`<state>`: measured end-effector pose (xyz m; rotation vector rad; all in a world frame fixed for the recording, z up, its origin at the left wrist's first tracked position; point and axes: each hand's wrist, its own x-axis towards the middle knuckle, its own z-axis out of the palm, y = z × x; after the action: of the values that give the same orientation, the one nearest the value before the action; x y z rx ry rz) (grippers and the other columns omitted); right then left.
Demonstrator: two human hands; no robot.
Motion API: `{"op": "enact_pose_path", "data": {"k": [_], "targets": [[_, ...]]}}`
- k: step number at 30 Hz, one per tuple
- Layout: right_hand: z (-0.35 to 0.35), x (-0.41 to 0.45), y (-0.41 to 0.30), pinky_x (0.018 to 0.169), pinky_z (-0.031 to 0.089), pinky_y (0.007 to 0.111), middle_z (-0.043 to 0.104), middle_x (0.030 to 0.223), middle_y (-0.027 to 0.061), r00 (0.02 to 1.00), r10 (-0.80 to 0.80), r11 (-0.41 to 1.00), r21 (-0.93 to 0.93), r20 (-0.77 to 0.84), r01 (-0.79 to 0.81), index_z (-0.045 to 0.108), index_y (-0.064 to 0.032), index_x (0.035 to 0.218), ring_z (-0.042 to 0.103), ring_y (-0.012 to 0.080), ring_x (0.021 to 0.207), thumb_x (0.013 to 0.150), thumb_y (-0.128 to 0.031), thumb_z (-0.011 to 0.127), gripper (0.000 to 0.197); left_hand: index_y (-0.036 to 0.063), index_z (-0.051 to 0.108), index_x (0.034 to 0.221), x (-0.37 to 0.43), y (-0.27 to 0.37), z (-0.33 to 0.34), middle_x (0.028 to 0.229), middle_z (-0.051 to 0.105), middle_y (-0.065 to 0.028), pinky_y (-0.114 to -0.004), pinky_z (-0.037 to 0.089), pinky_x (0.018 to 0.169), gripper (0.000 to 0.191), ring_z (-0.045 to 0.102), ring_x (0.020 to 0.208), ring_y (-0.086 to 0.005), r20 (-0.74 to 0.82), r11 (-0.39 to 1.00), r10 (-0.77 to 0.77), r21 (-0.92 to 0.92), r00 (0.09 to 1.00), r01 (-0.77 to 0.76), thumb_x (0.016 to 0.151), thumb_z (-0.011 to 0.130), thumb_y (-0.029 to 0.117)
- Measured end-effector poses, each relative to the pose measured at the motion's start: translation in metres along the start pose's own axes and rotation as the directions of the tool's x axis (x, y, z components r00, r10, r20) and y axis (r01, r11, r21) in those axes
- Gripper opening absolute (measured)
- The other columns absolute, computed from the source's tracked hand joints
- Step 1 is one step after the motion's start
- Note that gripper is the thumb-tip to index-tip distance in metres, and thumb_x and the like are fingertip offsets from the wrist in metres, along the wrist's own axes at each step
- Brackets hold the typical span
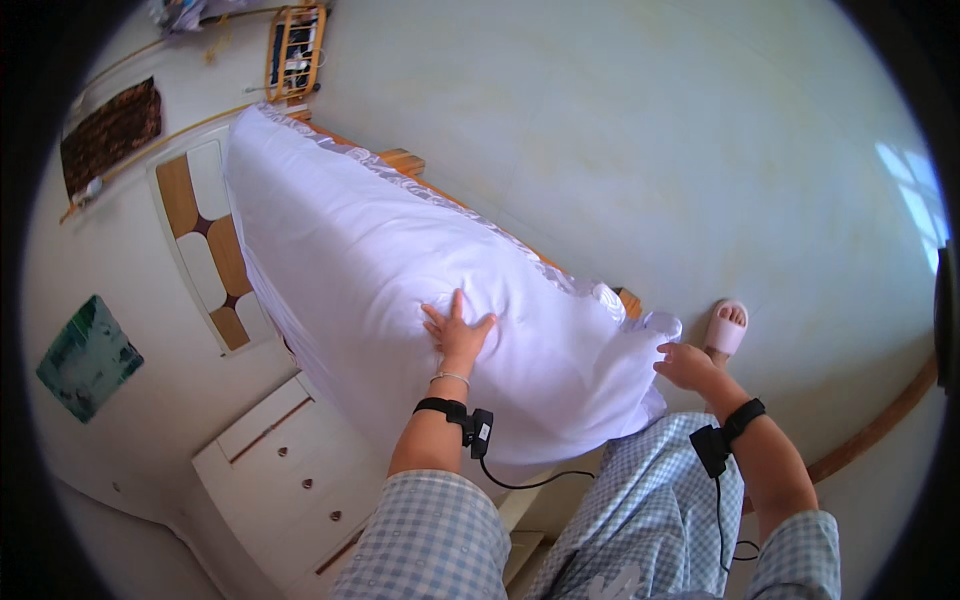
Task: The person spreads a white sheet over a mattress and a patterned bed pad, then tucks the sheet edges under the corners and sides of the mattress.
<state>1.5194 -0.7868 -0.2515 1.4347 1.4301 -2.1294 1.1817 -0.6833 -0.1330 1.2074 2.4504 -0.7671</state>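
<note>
A white sheet (330, 217) lies over a bed, wrinkled around my hands. My left hand (459, 330) is spread on top of it, palm down and fingers apart. My right hand (686, 366) is at the sheet's bunched corner by the bed's foot end, its fingers curled towards the cloth. Whether those fingers pinch the fabric cannot be made out. Patterned silvery bedding (457, 216) shows from under the sheet along the far side.
Wooden bed-frame parts (403, 161) jut out along the floor side. A white drawer chest (292, 480) stands by the headboard (206, 247). A wooden rack (296, 52) holds items beyond the bed. Black wrist devices trail cables (525, 486). My pink slipper (727, 328) rests on the pale floor.
</note>
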Motion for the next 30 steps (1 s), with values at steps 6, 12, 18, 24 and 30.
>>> {"op": "enact_pose_path", "data": {"k": [6, 12, 18, 24, 30], "targets": [[-0.043, 0.005, -0.07, 0.08, 0.044, 0.036, 0.06, 0.095, 0.0136, 0.996, -0.027, 0.986, -0.169, -0.088, 0.012, 0.053, -0.0076, 0.109, 0.056, 0.0291, 0.091, 0.077, -0.03, 0.052, 0.039, 0.029, 0.039, 0.125, 0.003, -0.005, 0.003, 0.138, -0.008, -0.022, -0.061, 0.015, 0.094, 0.072, -0.002, 0.124, -0.0484, 0.039, 0.992, 0.036, -0.122, 0.999, -0.031, 0.061, 0.07, 0.038], [-0.051, 0.044, -0.169, 0.079, 0.044, 0.036, 0.059, 0.099, 0.0143, 0.994, -0.107, 0.98, -0.168, 0.033, 0.111, 0.057, -0.0074, 0.103, 0.056, 0.03, 0.091, 0.076, -0.031, 0.052, 0.036, 0.0276, 0.05, 0.116, 0.003, -0.028, 0.007, 0.138, -0.003, -0.0248, -0.063, 0.019, 0.091, 0.054, 0.001, 0.123, -0.0508, 0.014, 0.971, 0.157, -0.187, 0.988, -0.152, 0.065, 0.067, 0.039], [-0.041, 0.107, -0.25, 0.083, 0.042, 0.035, 0.058, 0.101, 0.0153, 0.992, -0.087, 0.983, -0.153, 0.089, 0.1, 0.057, -0.0068, 0.104, 0.054, 0.0305, 0.094, 0.075, -0.035, 0.055, 0.041, 0.03, 0.047, 0.118, 0.003, -0.042, 0.008, 0.137, -0.003, -0.0262, -0.068, 0.018, 0.087, 0.059, 0.0, 0.123, -0.0511, 0.091, 0.934, 0.259, -0.276, 0.962, -0.226, 0.064, 0.069, 0.04], [-0.047, 0.166, -0.343, 0.081, 0.043, 0.037, 0.058, 0.098, 0.0174, 0.979, -0.141, 0.966, -0.195, 0.145, 0.168, 0.059, -0.0017, 0.096, 0.055, 0.0324, 0.09, 0.074, -0.033, 0.053, 0.039, 0.013, 0.057, 0.107, 0.028, -0.096, -0.018, 0.132, 0.025, -0.0265, -0.039, 0.032, 0.095, 0.043, 0.026, 0.122, -0.0381, 0.177, 0.788, 0.528, -0.466, 0.831, -0.401, 0.074, 0.061, 0.039], [-0.074, 0.24, -0.382, 0.064, 0.045, 0.028, 0.059, 0.078, 0.0086, 0.993, -0.05, 0.998, 0.033, 0.105, 0.047, 0.059, -0.002, 0.091, 0.055, 0.0168, 0.069, 0.075, -0.026, 0.058, 0.029, -0.0009, 0.053, 0.103, 0.179, -0.131, -0.118, 0.103, 0.055, -0.017, -0.035, 0.042, 0.082, 0.033, 0.052, 0.096, -0.0276, -0.298, 0.886, 0.056, -0.426, 0.953, -0.185, 0.077, 0.061, 0.018]]}}
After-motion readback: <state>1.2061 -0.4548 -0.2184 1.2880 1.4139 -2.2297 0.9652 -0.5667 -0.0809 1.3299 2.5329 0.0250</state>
